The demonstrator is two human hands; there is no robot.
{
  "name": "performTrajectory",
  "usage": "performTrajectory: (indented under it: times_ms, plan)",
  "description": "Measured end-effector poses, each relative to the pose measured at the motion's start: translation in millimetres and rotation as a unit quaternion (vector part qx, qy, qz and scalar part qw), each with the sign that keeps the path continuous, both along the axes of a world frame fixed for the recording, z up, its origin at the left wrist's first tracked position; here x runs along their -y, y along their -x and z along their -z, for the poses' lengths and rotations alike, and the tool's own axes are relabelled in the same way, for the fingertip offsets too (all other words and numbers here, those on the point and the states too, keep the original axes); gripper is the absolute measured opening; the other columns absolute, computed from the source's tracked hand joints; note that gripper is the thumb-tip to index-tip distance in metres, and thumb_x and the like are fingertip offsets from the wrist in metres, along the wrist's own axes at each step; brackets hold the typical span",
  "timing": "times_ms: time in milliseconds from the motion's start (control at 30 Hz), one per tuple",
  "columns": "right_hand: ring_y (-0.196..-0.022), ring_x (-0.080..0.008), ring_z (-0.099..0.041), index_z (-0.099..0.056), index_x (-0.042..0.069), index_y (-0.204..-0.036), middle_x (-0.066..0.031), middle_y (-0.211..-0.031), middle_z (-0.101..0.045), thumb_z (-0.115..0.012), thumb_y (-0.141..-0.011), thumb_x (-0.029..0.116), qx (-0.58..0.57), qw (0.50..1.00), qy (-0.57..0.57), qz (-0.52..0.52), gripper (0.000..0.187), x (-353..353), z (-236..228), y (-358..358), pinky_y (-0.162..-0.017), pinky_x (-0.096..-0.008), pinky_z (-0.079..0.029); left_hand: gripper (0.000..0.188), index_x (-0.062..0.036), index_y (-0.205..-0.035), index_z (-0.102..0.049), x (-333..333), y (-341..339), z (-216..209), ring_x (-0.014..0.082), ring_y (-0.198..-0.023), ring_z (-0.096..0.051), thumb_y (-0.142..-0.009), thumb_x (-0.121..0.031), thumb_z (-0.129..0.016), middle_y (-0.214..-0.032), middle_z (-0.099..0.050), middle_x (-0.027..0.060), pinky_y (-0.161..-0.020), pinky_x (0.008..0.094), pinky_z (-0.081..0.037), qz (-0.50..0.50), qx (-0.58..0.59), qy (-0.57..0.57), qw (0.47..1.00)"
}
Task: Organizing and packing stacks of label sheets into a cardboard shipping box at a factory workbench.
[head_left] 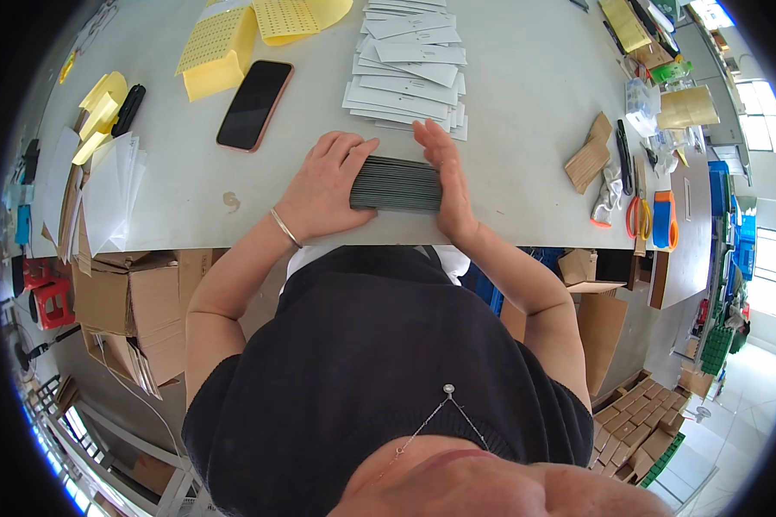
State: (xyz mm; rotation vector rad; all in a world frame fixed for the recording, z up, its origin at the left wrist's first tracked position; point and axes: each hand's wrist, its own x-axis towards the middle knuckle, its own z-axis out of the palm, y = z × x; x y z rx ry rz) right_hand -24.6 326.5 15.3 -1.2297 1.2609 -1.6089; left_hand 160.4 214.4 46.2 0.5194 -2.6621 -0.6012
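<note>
On the table edge in front of me is a neat stack of thin dark grey-green cards [395,183], their edges showing as fine lines. My left hand [326,185] is closed round the stack's left end, fingers on the far side and thumb near the front. Flat against the right end rests my right hand [448,179], its fingers stretched out and pointing away from me. Just beyond, a long overlapping row of white printed cards [409,73] runs toward the far edge. What the cards are for cannot be told.
A black phone [255,105] and yellow perforated sheets [220,43] lie to the left, near white papers [116,194]. At right are brown cardboard [589,153], orange-handled scissors [638,217] and a blue tape roll [662,221]. Cardboard boxes [134,302] stand below the table.
</note>
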Motion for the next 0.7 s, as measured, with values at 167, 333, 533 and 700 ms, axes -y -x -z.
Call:
performTrajectory:
  times_ms: [167,333,533,700]
  plan:
    - [-0.133,-0.0256,-0.039,-0.034,0.003,-0.145,-0.0133,-0.144,-0.044,-0.025,-0.103,0.046,-0.047,0.998,-0.05,-0.001,0.06,4,0,6,-0.111,-0.0381,-0.025,0.074,-0.0021,-0.127,-0.047,4,0,0,0.0322,-0.114,-0.047,-0.061,-0.022,-0.075,-0.116,-0.051,0.0139,-0.1,0.0409,-0.041,0.004,-0.004,0.029,1.0]
    - [-0.115,-0.024,-0.055,-0.051,-0.001,-0.131,-0.0162,-0.121,-0.061,-0.043,-0.101,0.035,-0.107,0.989,-0.097,0.01,0.047,-5,0,12,-0.099,-0.0375,-0.041,0.076,-0.0048,-0.129,-0.046,5,-3,2,0.0309,-0.116,-0.047,-0.061,-0.02,-0.077,-0.117,-0.052,0.0127,-0.101,0.0419,-0.04,0.01,0.04,-0.009,0.999]
    - [-0.081,-0.0193,-0.063,-0.064,0.001,-0.105,-0.0112,-0.091,-0.067,-0.064,-0.091,0.024,-0.254,0.949,-0.182,-0.05,0.027,-12,-19,12,-0.074,-0.0325,-0.052,0.063,-0.0109,-0.125,-0.054,15,-11,-8,0.0238,-0.115,-0.049,-0.066,-0.02,-0.076,-0.119,-0.055,0.005,-0.098,0.0435,-0.039,0.084,0.021,0.11,0.99]
    - [-0.07,-0.0052,-0.056,-0.061,0.002,-0.103,-0.0014,-0.082,-0.062,-0.079,-0.079,0.019,-0.195,0.933,-0.263,-0.149,0.034,7,-25,21,-0.063,-0.0212,-0.048,0.037,-0.0149,-0.118,-0.063,-16,-25,-1,0.0195,-0.115,-0.05,-0.081,-0.014,-0.057,-0.129,-0.055,-0.0009,-0.096,0.0431,-0.039,0.051,-0.007,0.217,0.975]
